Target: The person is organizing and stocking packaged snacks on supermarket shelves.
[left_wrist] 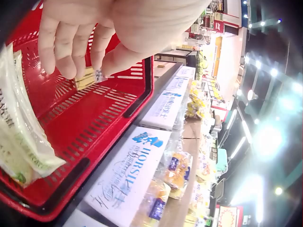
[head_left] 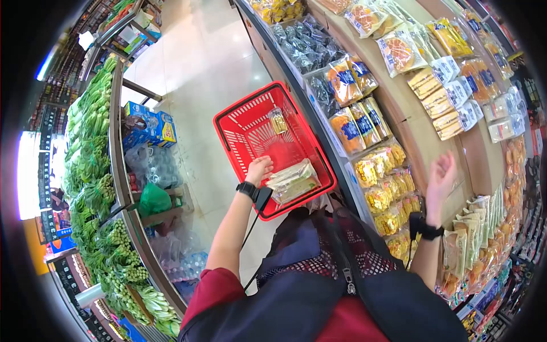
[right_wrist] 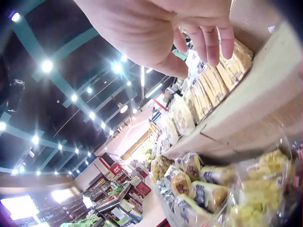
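My left hand [head_left: 260, 170] hovers over the near left part of a red shopping basket [head_left: 229, 137], its fingers loosely bent with nothing in them. Inside the basket lie pale wrapped packs [head_left: 293, 181] at the near end and a small yellowish pack [head_left: 277, 121] toward the far end. The left wrist view shows the same fingers above the basket and a pale green pack [left_wrist: 23, 142] beside them. My right hand [head_left: 441, 174] is raised over the bread shelf, holding nothing. In the right wrist view its fingers hang in front of a row of wrapped sliced bread [right_wrist: 213, 87].
Bagged breads [head_left: 345, 132] and yellow snack packs [head_left: 379, 171] fill the lower bins at the right. Upright pale packs [head_left: 470, 228] stand near my right forearm. Leafy vegetables [head_left: 91, 148] line a stand on the left, with a blue box [head_left: 139, 125] beneath it.
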The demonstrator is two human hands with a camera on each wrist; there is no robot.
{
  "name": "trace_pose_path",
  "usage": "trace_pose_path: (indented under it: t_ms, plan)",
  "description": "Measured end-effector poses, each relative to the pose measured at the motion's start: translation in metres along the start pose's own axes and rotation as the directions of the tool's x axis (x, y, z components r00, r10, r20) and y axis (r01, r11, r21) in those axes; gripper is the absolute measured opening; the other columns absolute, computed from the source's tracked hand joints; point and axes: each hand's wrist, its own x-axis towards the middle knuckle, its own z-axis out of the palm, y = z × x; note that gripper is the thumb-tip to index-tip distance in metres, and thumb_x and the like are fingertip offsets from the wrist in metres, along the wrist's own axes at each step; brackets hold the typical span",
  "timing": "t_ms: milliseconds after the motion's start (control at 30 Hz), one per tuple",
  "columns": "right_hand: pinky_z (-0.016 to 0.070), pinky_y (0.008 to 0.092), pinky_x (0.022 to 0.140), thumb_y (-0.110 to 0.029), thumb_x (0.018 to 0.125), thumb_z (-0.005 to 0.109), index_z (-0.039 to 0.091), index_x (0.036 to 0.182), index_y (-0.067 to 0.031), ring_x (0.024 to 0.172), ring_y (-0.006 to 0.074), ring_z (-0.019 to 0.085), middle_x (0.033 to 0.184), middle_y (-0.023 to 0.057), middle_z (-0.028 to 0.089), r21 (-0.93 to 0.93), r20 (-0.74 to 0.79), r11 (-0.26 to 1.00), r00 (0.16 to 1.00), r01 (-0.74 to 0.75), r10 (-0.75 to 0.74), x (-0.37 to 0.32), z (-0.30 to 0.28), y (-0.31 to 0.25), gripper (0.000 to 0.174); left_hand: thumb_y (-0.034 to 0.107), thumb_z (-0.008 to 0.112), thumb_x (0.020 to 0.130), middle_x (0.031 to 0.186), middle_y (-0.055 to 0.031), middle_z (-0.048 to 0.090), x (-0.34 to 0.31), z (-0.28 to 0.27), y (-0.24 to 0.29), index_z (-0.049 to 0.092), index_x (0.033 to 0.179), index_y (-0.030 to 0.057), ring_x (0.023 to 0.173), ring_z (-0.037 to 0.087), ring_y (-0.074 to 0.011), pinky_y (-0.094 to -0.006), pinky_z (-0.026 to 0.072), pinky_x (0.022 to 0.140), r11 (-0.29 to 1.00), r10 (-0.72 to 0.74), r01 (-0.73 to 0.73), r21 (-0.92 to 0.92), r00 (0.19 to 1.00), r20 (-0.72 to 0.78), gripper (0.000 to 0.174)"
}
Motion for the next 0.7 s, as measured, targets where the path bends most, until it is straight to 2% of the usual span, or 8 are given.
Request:
trace_pose_path:
  t_ms: [233,300,367,433,467,567,633,700]
  plan:
    - [0.0418,0.033,0.094,-0.002,0.089,0.056,0.048,0.127,0.0005,0.107,0.0217,0.055,0.116,0.0135,0.056,-0.095,0.107,0.986,0.983,-0.139,0.149,-0.05,0.029,-0.018,0.039,0.03,0.07,0.081,0.104,-0.0103,0.062,0.162,0.024,0.019,0.049,0.124,0.0025,0.088,0.061,-0.0213,-0.0356,0.0521,0.074,0.964,0.094,-0.044,0.262,0.979,-0.18,0.055]
    - [0.0432,0.0311,0.092,-0.004,0.091,0.053,0.047,0.128,-0.001,0.108,0.0198,0.055,0.118,0.0123,0.056,-0.158,0.154,0.978,0.974,-0.139,0.164,-0.058,0.029,-0.015,0.037,0.034,0.071,0.08,0.108,-0.0146,0.061,0.239,0.017,-0.003,0.045,0.128,-0.0014,0.093,0.061,-0.0214,-0.0331,0.0502,0.075,0.809,0.278,-0.127,0.573,0.942,-0.185,0.065]
    - [0.0429,0.0304,0.092,-0.003,0.091,0.052,0.049,0.125,0.0005,0.107,0.019,0.055,0.118,0.0116,0.056,-0.209,0.144,0.959,0.964,-0.191,0.223,-0.066,0.027,-0.015,0.034,0.034,0.071,0.078,0.098,-0.0145,0.065,0.299,0.018,-0.027,0.049,0.123,-0.0039,0.082,0.063,-0.0195,-0.0315,0.051,0.068,0.768,0.431,-0.213,0.604,0.87,-0.241,0.063]
    - [0.0427,0.0301,0.092,-0.001,0.091,0.052,0.049,0.123,0.0011,0.107,0.0189,0.055,0.117,0.011,0.056,-0.305,0.147,0.934,0.959,-0.189,0.242,-0.075,0.02,-0.013,0.033,0.03,0.074,0.074,0.103,-0.0181,0.064,0.339,0.015,-0.029,0.051,0.117,-0.0036,0.092,0.064,-0.0296,-0.0368,0.0499,0.078,0.874,0.309,-0.155,0.46,0.909,-0.281,0.059]
    - [0.0447,0.0303,0.084,0.005,0.087,0.053,0.054,0.114,0.0029,0.095,0.0199,0.057,0.108,0.0121,0.058,-0.319,0.068,0.925,0.969,-0.204,0.237,-0.078,0.023,-0.013,0.027,0.028,0.072,0.076,0.101,-0.0182,0.064,0.356,0.013,-0.033,0.051,0.117,-0.0033,0.089,0.064,-0.0298,-0.037,0.0504,0.077,0.902,0.3,-0.163,0.4,0.902,-0.311,0.055]
    - [0.0432,0.0292,0.089,0.001,0.09,0.052,0.052,0.118,0.0028,0.103,0.018,0.055,0.112,0.0107,0.057,-0.425,0.106,0.863,0.932,-0.273,0.347,-0.09,0.007,-0.004,0.028,0.024,0.066,0.083,0.096,-0.0155,0.063,0.37,0.022,-0.026,0.05,0.114,-0.0013,0.084,0.063,-0.0288,-0.0395,0.0516,0.07,0.964,0.216,-0.258,-0.069,0.905,-0.367,0.043]
    - [0.0437,0.0288,0.087,0.001,0.09,0.052,0.053,0.115,0.0028,0.099,0.0177,0.056,0.109,0.0105,0.058,-0.432,0.054,0.847,0.929,-0.31,0.367,-0.093,0.009,-0.002,0.025,0.027,0.067,0.084,0.099,-0.0163,0.064,0.378,0.018,-0.025,0.049,0.117,0.0009,0.087,0.064,-0.0272,-0.0377,0.051,0.073,0.954,0.195,-0.252,-0.163,0.934,-0.3,0.046]
    - [0.0457,0.0302,0.081,0.004,0.085,0.054,0.057,0.107,0.0027,0.091,0.0204,0.058,0.101,0.0118,0.06,-0.44,0.046,0.85,0.938,-0.29,0.344,-0.09,0.017,-0.008,0.022,0.029,0.067,0.084,0.104,-0.0164,0.065,0.364,0.019,-0.021,0.05,0.122,0.0032,0.091,0.064,-0.0256,-0.0347,0.0499,0.077,0.898,0.366,-0.222,0.38,0.855,-0.367,0.05]
